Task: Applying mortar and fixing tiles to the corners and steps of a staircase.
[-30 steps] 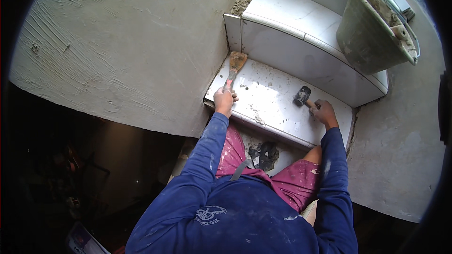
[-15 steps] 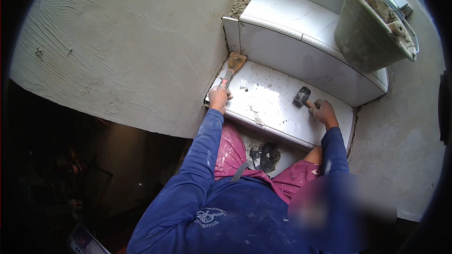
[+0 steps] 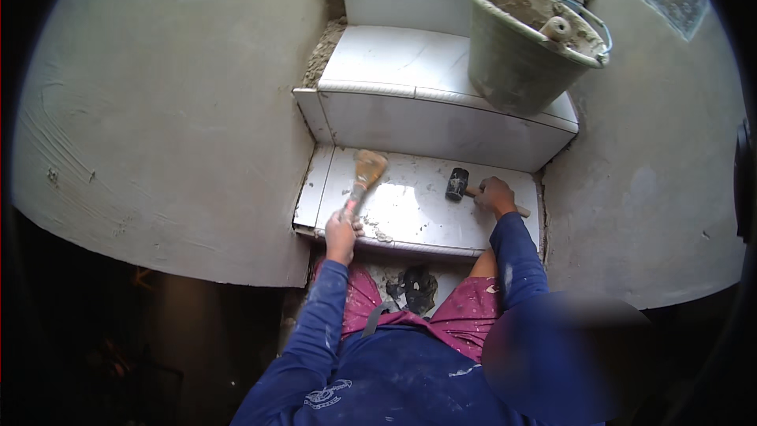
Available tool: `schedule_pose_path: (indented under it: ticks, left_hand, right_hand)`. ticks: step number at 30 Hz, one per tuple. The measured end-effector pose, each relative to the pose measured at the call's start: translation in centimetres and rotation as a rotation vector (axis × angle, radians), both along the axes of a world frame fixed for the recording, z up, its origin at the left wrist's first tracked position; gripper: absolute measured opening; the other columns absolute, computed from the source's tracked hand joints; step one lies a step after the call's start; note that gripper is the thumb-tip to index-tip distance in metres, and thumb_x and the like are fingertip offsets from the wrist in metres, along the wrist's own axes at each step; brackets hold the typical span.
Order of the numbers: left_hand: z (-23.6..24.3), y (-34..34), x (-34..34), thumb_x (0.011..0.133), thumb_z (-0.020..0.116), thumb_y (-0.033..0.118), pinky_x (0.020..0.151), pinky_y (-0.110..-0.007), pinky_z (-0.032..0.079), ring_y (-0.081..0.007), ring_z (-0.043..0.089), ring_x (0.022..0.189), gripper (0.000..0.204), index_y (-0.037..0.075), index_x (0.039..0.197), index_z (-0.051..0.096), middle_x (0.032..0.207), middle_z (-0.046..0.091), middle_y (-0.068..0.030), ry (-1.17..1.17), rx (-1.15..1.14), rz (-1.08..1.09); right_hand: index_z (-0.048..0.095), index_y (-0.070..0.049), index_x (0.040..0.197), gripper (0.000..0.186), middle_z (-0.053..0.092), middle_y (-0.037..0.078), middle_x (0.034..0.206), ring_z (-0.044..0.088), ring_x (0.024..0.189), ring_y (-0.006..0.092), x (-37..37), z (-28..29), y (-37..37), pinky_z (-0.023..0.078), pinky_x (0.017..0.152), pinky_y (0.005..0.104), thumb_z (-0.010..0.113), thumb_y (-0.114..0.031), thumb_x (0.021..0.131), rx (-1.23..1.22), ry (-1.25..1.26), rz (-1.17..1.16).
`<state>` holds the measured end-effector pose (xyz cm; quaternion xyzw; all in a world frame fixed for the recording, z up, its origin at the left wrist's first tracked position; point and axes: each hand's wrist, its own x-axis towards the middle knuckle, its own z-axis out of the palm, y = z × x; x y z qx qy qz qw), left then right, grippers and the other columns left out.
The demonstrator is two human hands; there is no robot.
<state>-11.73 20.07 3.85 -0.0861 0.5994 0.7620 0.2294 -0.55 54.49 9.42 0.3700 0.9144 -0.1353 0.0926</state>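
Observation:
My left hand (image 3: 342, 235) is closed round the reddish handle of a flat tool with a flared tan-brown head (image 3: 369, 164). Blur hides whether this is a brush or a scraper. Its head is over the left part of a white tiled stair tread (image 3: 418, 209), which is strewn with grey crumbs. Toward the tread's right end, my right hand (image 3: 494, 196) grips the wooden handle of a rubber mallet (image 3: 456, 184). The mallet's black head points left, at or just above the tile; I cannot tell whether it touches.
A mortar-caked bucket (image 3: 512, 63), with a roller-like end (image 3: 556, 29) inside, stands on the step above. Plastered walls (image 3: 181, 110) flank the stairs. Rough mortar (image 3: 322, 55) fills the left gap. A crumpled black thing (image 3: 415, 288) lies between my legs; a dark drop opens at lower left.
My view has shifted, so more upper steps show. The tool in my left hand has moved from the tread's back left corner toward the middle. My right hand still holds the mallet.

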Motion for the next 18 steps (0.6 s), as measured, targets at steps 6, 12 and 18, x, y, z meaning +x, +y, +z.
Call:
schedule_pose_path:
  ticks: [6, 12, 18]
  left_hand:
    - [-1.4, 4.0, 2.8, 0.097, 0.051, 0.014, 0.055, -0.027, 0.053, -0.015, 0.063, 0.069, 0.039, -0.005, 0.132, 0.05, 0.098, 0.061, -0.0127, 0.25, -0.228, -0.375]
    - [0.1, 0.8, -0.9, 0.09, 0.062, 0.024, 0.086, -0.037, 0.049, -0.0314, 0.063, 0.091, 0.043, -0.005, 0.121, 0.06, 0.103, 0.066, -0.0237, 0.693, -0.563, -0.195]
    - [0.6, -3.4, 2.8, 0.097, 0.056, 0.024, 0.055, -0.024, 0.047, -0.0109, 0.059, 0.058, 0.031, -0.003, 0.106, 0.068, 0.08, 0.067, -0.0078, 0.396, -0.555, -0.382]
  right_hand:
    - [0.069, -0.013, 0.11, 0.043, 0.065, 0.015, 0.114, 0.061, 0.109, 0.0346, 0.2, -0.4, -0.2, 0.049, 0.093, 0.0444, 0.072, -0.021, 0.068, -0.004, 0.065, -0.047]
    - [0.069, -0.003, 0.101, 0.026, 0.067, 0.019, 0.1, 0.065, 0.093, 0.033, 2.0, 0.8, 0.2, 0.05, 0.084, 0.0385, 0.067, -0.02, 0.081, -0.001, 0.71, -0.083]
    - [0.067, 0.001, 0.091, 0.013, 0.066, 0.016, 0.081, 0.062, 0.07, 0.0227, 7.6, 4.1, -2.8, 0.049, 0.07, 0.0305, 0.066, -0.011, 0.086, 0.089, 1.136, -0.12]
